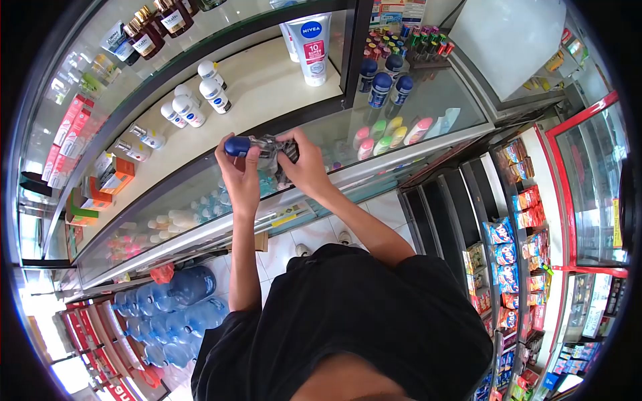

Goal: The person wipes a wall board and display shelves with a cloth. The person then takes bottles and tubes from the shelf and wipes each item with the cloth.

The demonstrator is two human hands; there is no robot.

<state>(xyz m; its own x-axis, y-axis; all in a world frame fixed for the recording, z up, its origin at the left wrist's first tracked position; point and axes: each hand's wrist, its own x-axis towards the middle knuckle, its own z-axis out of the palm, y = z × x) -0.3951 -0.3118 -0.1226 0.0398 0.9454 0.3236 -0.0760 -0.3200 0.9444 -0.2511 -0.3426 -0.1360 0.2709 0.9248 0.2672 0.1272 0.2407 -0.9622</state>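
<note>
Over the glass counter (344,144), my left hand (239,179) is closed around a roll-on deodorant bottle (237,146), its rounded dark blue end pointing left. My right hand (309,167) grips a crumpled grey and black cloth (289,152), which lies against the other end of the bottle. The cloth and fingers hide part of the bottle. Similar dark blue roll-on bottles (380,90) stand on the glass to the right. White roll-on bottles (189,110) are grouped on the shelf in front of me, with a white Nivea tube (313,53) farther right.
Pink, green and yellow bottles (391,138) show by the counter's right part. Small nail-polish-like bottles (428,43) stand at the back. Dark shelf steps (441,207) and snack packets (505,254) are on the right. Large blue water jugs (180,314) stand on the floor at left.
</note>
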